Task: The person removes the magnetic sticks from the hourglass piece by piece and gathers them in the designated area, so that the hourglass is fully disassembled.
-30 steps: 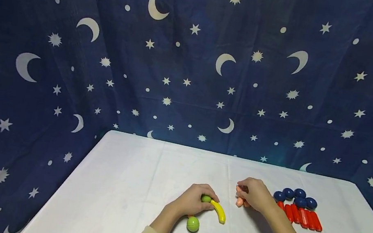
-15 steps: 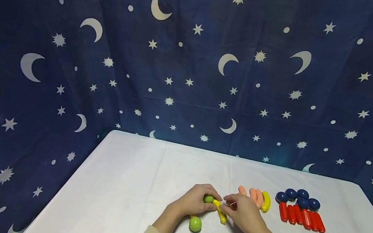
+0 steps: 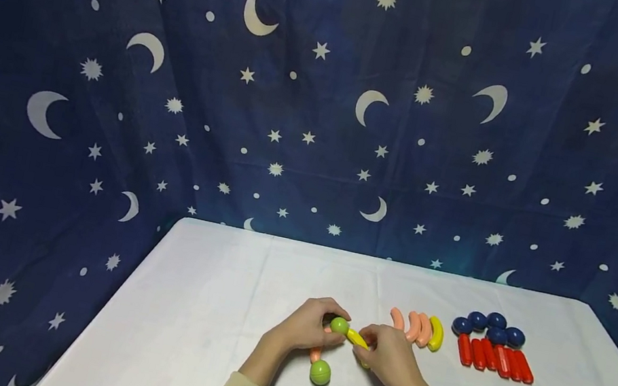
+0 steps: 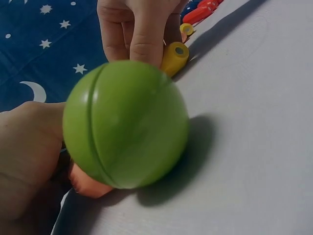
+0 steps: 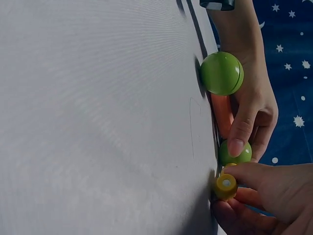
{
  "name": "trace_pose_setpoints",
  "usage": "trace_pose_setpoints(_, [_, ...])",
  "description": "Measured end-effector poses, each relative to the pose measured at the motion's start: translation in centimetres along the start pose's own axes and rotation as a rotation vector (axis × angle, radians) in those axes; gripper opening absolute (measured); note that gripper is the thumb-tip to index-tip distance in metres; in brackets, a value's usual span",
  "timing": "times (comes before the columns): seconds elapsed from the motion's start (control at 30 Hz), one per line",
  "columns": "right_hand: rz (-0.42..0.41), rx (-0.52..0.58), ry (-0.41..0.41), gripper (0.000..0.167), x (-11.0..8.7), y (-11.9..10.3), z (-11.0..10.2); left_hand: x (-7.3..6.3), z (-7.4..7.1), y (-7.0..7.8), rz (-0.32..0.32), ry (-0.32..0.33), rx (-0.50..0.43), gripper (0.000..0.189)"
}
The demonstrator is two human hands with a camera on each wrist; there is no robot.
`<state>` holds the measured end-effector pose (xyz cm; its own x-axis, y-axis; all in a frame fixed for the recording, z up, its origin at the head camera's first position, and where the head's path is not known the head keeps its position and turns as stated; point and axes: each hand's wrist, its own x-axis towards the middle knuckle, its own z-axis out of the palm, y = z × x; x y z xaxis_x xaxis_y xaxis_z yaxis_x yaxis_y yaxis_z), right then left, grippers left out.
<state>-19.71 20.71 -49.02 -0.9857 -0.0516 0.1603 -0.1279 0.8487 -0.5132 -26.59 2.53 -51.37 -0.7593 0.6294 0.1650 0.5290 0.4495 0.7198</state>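
My left hand (image 3: 301,323) holds a green ball (image 3: 339,325) between thumb and fingers, low over the white tabletop. A yellow curved stick (image 3: 356,337) meets this ball on its right side. The thumb and fingers of my right hand (image 3: 390,358) pinch that stick; its near end, with a pale round disc, shows in the right wrist view. A second green ball (image 4: 124,125) sits nearer me, large in the left wrist view. An orange-pink stick (image 5: 222,115) runs between the two balls, partly hidden by my left hand.
Three peach curved sticks (image 3: 413,327) and another yellow curved stick (image 3: 436,334) lie beyond my right hand. Farther right are several dark blue balls (image 3: 496,335) above a row of several red sticks (image 3: 502,362). A starry blue curtain (image 3: 322,119) stands behind the table (image 3: 213,314).
My right hand has left the peach sticks, come left and taken hold of the yellow stick at the ball. My left hand has shifted slightly left, uncovering more of the orange-pink stick.
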Motion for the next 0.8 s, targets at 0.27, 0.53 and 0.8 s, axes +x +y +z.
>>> trace_pose_setpoints(0.27, [-0.009, -0.011, 0.025, 0.015, 0.2, 0.1, 0.2, 0.0, 0.2, -0.4, 0.022, 0.031, -0.035, 0.033])
trace_pose_setpoints(0.53, [0.090, 0.006, -0.053, 0.018, 0.5, 0.5, -1.3, 0.1, 0.5, -0.6, 0.019, 0.037, -0.033, 0.032])
trace_pose_setpoints(0.8, [0.225, -0.077, -0.071, 0.033, 3.8, 1.3, -3.1, 0.0, 0.4, -0.6, 0.005, 0.034, -0.056, 0.033])
